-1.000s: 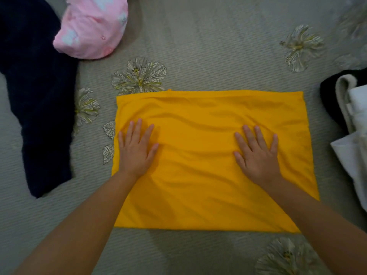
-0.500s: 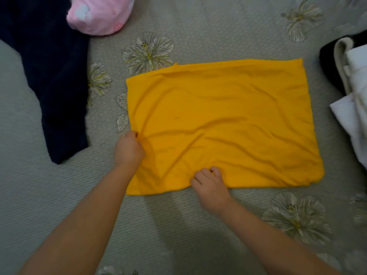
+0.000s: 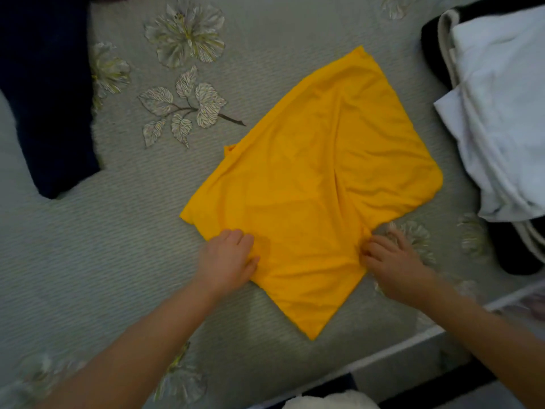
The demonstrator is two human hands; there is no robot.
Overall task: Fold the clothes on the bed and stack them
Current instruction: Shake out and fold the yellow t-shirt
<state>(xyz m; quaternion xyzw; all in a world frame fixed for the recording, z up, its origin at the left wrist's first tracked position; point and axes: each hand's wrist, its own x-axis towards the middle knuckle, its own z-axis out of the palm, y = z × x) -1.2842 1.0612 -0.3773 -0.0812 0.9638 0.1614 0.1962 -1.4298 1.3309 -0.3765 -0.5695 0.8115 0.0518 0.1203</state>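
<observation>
Hands left and right each hold a clenched grip on soft, creased yellow cloth, lying diamond-shaped on ribbed bedspread

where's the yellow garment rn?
Head view, centre: the yellow garment lies skewed on the bed, between the navy garment far left and the white pile right.

The dark garment and white pile run past the frame edges.

Open bed between dark garment at far left and yellow cloth mid-bed. Crowded along right edge: white pile just beside cloth, narrow gap only. Clear strip along near edge, left of cloth.
</observation>
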